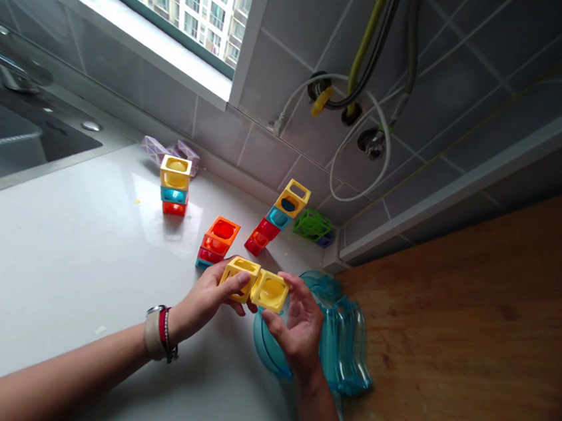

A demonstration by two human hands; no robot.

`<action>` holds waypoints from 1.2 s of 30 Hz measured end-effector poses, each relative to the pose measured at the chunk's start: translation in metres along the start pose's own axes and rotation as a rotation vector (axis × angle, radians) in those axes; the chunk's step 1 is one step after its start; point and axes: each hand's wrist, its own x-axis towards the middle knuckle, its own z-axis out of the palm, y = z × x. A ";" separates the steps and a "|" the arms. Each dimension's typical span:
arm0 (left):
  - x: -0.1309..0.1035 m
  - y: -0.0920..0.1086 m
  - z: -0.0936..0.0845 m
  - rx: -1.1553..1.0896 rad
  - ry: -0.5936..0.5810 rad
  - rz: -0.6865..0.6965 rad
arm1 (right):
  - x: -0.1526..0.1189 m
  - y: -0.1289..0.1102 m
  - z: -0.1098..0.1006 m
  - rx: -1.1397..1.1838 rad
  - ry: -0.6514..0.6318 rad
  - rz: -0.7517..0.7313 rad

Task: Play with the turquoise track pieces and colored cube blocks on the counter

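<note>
Between my two hands, two yellow cube blocks with round openings meet side by side above the counter. My left hand point(217, 289), wearing a watch and bracelets at the wrist, grips the left yellow block point(241, 279) with the thumb across its front. The right yellow block point(270, 292) is pinched between thumb and fingers of my right hand point(296, 323). Just behind my left hand stands a stack of red and orange blocks point(218, 239) on a blue one. Farther back is a taller stack point(279, 217) of yellow, blue and red blocks. Another such stack point(175, 185) stands to the left.
Transparent blue plastic pieces point(344, 344) lie beside and under my right hand. A green openwork block point(312, 225) sits by the wall, and a purple patterned item point(159, 149) lies behind the left stack. The sink point(67, 141) is at far left; a wooden panel point(450, 322) borders the right.
</note>
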 end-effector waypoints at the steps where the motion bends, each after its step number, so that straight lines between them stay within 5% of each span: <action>1: 0.000 0.000 0.000 0.015 0.007 0.001 | 0.000 -0.002 0.000 -0.036 -0.016 -0.035; 11: -0.001 0.000 0.001 0.047 0.042 0.000 | 0.002 -0.008 0.001 -0.086 -0.054 -0.106; 19: -0.013 -0.004 0.001 -0.033 -0.150 0.153 | 0.004 0.000 -0.003 0.597 0.188 0.273; 24: -0.028 -0.005 0.010 0.177 -0.169 0.329 | 0.004 -0.004 -0.001 0.845 0.164 0.364; 28: -0.064 0.003 0.006 0.246 0.125 0.515 | -0.002 -0.005 0.013 0.983 0.075 0.425; 32: -0.094 0.038 -0.033 0.409 0.471 0.681 | -0.006 -0.010 0.026 0.943 -0.099 0.430; 36: -0.081 0.076 -0.094 0.588 0.722 0.397 | -0.011 -0.015 0.029 0.621 -0.179 0.331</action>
